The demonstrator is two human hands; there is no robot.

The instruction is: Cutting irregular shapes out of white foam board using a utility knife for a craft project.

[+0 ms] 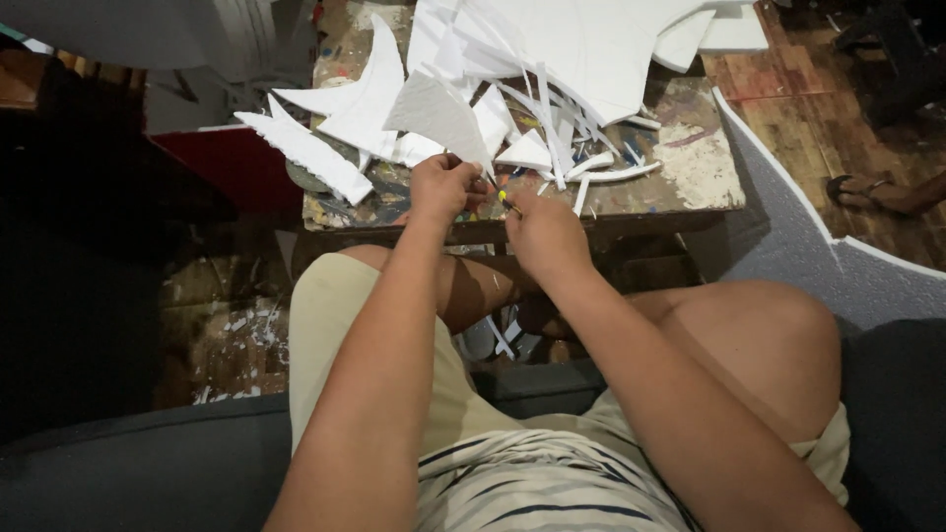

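Observation:
My left hand (440, 188) grips the lower corner of a grey-white triangular foam piece (439, 115) that rises over the table edge. Right beside it, my right hand (545, 234) is closed on a small cutter with a yellow and dark tip (505, 199), whose point sits close to the foam's lower edge. Both hands meet at the front edge of a paint-stained wooden table (690, 167). The blade itself is too small to make out.
Several white foam offcuts, curved pieces (360, 103) and thin strips (552, 128), cover the table. A large foam sheet (838, 261) leans at the right. Another person's sandalled foot (872, 192) rests on the wooden floor at far right. Foam scraps litter the floor below left.

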